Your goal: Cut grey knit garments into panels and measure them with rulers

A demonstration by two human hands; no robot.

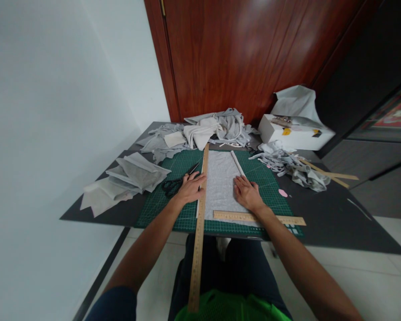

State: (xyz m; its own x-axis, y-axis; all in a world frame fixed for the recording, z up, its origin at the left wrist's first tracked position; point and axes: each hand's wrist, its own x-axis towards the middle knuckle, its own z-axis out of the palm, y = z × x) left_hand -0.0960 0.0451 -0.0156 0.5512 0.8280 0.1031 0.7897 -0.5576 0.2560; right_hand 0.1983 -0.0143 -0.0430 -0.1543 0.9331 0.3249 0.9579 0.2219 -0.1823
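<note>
A grey cloth piece [220, 178] lies on a green cutting mat [269, 178]. Along its left side runs a long wooden ruler [200, 223], its near end reaching past the table edge towards my body. My left hand [190, 188] rests on this ruler with fingers stretched out, beside black-handled scissors [170, 187]. My right hand [247, 192] lies flat on the cloth's right side, fingers extended. A narrow white roll [237, 163] runs along the cloth edge up to these fingers; I cannot tell if it is rolled cloth. A shorter wooden ruler [234, 216] crosses the near end, under my right forearm.
Stacked grey cloth pieces [137, 171] lie on the left of the dark table [337, 218]. Crumpled cloth [220, 125] is heaped at the back. Scraps [287, 165] and wooden strips [337, 175] lie right, before a white box [297, 136]. A wall bounds the left.
</note>
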